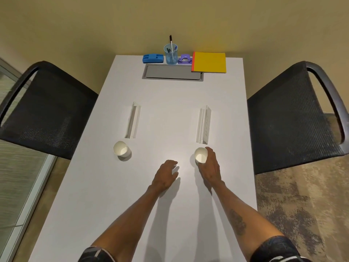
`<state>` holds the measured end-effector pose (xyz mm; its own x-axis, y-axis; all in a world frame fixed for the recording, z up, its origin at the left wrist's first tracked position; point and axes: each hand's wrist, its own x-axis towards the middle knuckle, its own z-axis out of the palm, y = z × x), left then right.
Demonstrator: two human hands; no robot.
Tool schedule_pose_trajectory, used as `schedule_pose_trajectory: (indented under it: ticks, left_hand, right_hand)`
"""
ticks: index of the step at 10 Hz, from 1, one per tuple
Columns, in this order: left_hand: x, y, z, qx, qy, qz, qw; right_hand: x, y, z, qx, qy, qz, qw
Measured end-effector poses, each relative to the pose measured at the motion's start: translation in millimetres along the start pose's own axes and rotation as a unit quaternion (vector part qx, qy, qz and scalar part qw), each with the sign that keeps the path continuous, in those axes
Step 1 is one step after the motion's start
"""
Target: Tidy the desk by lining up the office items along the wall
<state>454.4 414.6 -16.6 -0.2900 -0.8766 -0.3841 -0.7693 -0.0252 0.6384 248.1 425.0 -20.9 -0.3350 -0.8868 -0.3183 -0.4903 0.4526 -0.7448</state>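
Observation:
Along the wall at the desk's far edge stand a blue stapler (153,58), a clear blue pen cup (171,54) holding pens, a purple hole punch (185,60) and a yellow notebook (209,62) with a red spine. My right hand (210,166) is wrapped around a white paper cup (200,155) on the desk. My left hand (166,173) rests flat on the white desk (170,120) with fingers apart, holding nothing. A second white paper cup (121,149) stands to the left.
Two folded white name cards (133,120) (204,125) lie mid-desk. A grey cable hatch (172,72) is set into the desk near the wall. Black mesh chairs stand at the left (47,110) and right (294,118) sides.

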Motion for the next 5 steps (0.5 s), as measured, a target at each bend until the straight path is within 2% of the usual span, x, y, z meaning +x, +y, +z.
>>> schedule_pose_trajectory:
  ticks: [3,5]
  left_hand:
    - [-16.9,-3.3,-7.9,-0.006,-0.002,-0.005,1.000]
    - [-33.4,6.1,-5.0,0.019,0.018,0.022,0.999]
  right_hand:
    - [-20.7,1.2,-8.9,0.008,-0.045,0.007,0.999]
    - [-41.5,7.7,-21.6,0.014,-0.039,-0.053,0.998]
